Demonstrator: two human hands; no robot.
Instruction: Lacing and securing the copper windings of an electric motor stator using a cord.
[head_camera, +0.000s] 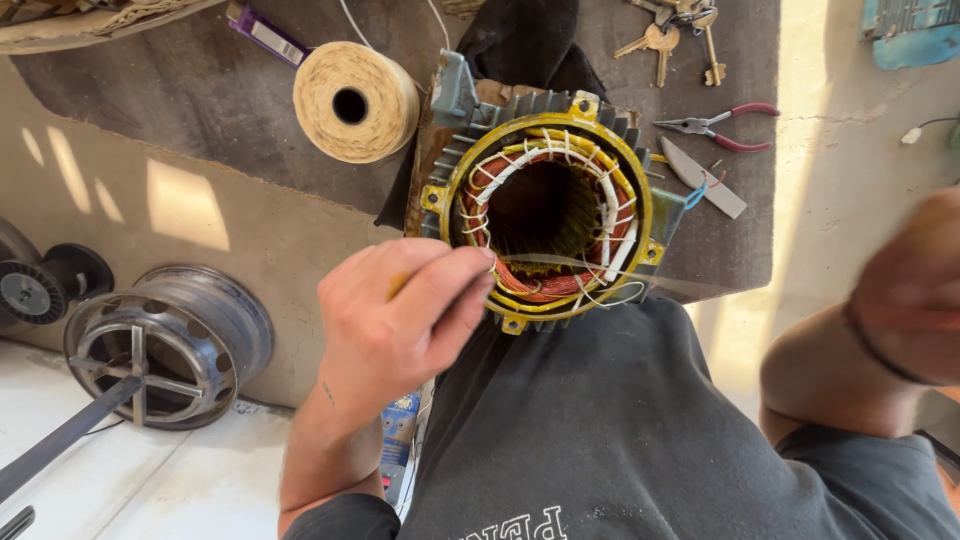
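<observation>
A grey finned motor stator with a yellow-painted end ring (545, 205) stands bore-up at the near edge of the dark worn worktop (200, 100), its copper-red windings laced round with white cord and sleeving. The left hand (405, 315) is closed in a pinch at the stator's near rim, thumb and fingers gripping what looks like a slim yellowish tool or needle, of which only a short piece shows under the knuckles; a pale cord (560, 262) stretches across the winding just beside the fingertips. The right hand (915, 290) is raised at the right edge, blurred and too close to the camera, so I cannot tell whether it is open or holding anything. Lacing of this kind probably goes best with the cord kept taut, each stitch passed between the coil bundles rather than through the wire enamel, and knots drawn snug against the coil head. The sharp slot edges could fray the cord or nick the copper, so a shallow angle seems wise. A large spool of pale twine (355, 100) lies behind the stator, with red-handled long-nose pliers (720, 125), a flat grey blade (700, 178) and a bunch of brass keys (680, 35) to the right.
</observation>
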